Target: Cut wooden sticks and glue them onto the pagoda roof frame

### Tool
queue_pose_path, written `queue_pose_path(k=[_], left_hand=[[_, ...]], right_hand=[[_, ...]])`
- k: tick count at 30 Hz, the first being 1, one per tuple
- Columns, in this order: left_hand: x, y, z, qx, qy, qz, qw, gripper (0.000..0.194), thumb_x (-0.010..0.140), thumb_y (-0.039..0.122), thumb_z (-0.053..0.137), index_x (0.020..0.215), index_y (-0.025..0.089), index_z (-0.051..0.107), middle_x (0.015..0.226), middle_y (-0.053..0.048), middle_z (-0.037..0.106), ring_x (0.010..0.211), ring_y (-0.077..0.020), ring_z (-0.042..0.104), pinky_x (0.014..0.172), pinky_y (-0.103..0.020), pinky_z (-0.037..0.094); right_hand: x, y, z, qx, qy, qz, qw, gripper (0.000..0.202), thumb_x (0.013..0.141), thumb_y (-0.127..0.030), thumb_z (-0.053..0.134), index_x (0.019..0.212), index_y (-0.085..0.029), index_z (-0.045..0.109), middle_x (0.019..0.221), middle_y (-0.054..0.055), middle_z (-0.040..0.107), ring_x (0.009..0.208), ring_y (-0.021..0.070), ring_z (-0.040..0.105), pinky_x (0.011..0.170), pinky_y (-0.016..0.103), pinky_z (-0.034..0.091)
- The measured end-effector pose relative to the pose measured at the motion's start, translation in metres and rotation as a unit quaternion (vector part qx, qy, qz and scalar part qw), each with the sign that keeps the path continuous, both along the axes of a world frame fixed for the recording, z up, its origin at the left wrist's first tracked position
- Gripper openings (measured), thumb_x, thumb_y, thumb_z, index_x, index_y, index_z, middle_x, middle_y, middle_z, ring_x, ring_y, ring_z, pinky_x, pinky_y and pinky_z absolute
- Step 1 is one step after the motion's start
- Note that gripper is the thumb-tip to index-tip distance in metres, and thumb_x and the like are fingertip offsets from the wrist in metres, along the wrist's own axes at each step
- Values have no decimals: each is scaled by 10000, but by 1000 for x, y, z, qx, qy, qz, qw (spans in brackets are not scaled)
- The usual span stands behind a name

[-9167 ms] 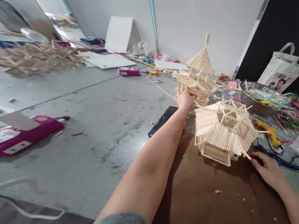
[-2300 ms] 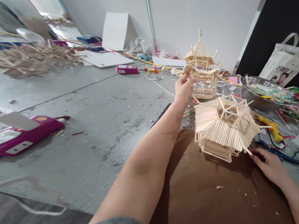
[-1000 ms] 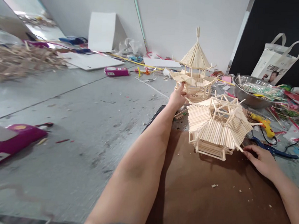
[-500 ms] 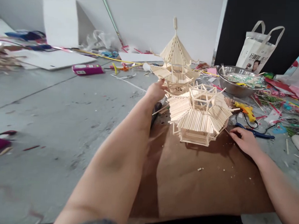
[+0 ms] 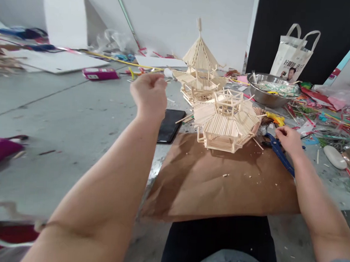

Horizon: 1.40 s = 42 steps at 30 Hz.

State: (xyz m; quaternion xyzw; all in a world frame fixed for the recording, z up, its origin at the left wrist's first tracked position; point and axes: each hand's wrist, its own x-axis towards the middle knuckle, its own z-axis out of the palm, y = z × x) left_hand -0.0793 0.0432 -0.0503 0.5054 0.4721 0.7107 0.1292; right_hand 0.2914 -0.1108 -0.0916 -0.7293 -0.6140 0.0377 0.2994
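Note:
My left hand (image 5: 150, 93) is raised left of the stick models, its fingers closed together; what they hold, if anything, is too small to name. My right hand (image 5: 290, 140) hovers by the blue pliers (image 5: 280, 155), its fingers pinched, and its contents cannot be made out. Between the hands, a wooden-stick pavilion tier (image 5: 225, 124) with a slatted roof stands at the back of the brown paper (image 5: 219, 189). Behind it rises a second stick model (image 5: 200, 63) with a pointed roof. A dark phone (image 5: 171, 126) lies beside the paper.
A metal bowl (image 5: 272, 96) of wrapped items stands at the back right before a white bag (image 5: 293, 59). Near the right hand are a yellow glue gun (image 5: 275, 118) and a white stone-like object (image 5: 334, 157). A purple box (image 5: 100, 74) lies back left.
My left hand has moved left, away from the pointed-roof model, and the phone shows more fully. My right hand has moved up and right, away from the front model's edge.

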Motion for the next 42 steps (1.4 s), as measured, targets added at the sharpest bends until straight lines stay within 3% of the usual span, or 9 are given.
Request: queue_pose_path(k=[2,5,11,16,19,23,28,34,42], left_hand=[[13,-29,10,16,-73,48,996,149,661,20,525,704,149,587,533,55,505,462,-49,383,490,-208,339],[39,-78,18,89,-89,4,992,169,672,65,487,778,158,580,556,42,495,461,-58,405,412,-201,313],[76,-135,0,149,-21,-90,984,111,724,190,497,793,199,583,536,52,438,410,-52,356,394,-214,272],[82,-141,-22,123,99,-89,983,149,740,166,514,856,211,598,617,38,534,492,-57,438,502,-205,372],[78,-144,-22,155,135,-78,976,193,727,132,522,880,217,604,661,30,563,518,-64,459,532,-214,401],[69,-147,5,195,163,-25,967,180,728,140,542,851,239,626,650,25,573,578,-95,494,576,-245,422],[67,-142,58,78,226,-30,971,148,726,162,540,785,215,664,716,4,637,714,-131,541,673,-280,440],[77,-129,88,-30,328,-78,941,214,745,195,503,872,203,674,835,-10,682,814,-151,582,796,-302,444],[79,-105,71,-42,451,-136,881,307,752,134,424,934,175,667,948,-48,675,952,-185,563,912,-379,397]], right_hand=[[-1,-2,5,-43,-69,-14,997,298,812,-352,414,917,-162,619,898,77,675,839,196,603,743,299,417],[-19,-6,4,-149,-167,29,974,284,828,-363,404,909,-200,623,921,68,674,874,202,601,711,290,416],[-59,-10,-9,-221,-222,47,949,260,809,-288,435,933,-154,620,950,158,653,871,267,611,672,345,427],[-58,-17,3,-250,-247,62,934,231,744,-249,462,843,-158,650,919,144,664,851,269,617,646,324,418],[-44,-28,24,-251,-250,67,933,196,706,-260,469,741,-186,647,840,102,677,793,259,618,595,309,397],[-29,-48,70,-157,-171,62,971,151,711,-279,477,662,-208,600,644,15,645,601,162,575,537,265,365],[-55,-47,115,1,-30,116,993,183,748,-311,492,800,-194,624,584,-15,600,502,98,510,505,237,362],[-99,-2,110,94,81,161,979,190,729,-256,525,849,-151,628,611,0,588,523,92,496,523,251,381],[-117,16,88,94,129,167,973,227,724,-255,510,871,-138,638,564,-14,572,513,89,490,534,252,381]])
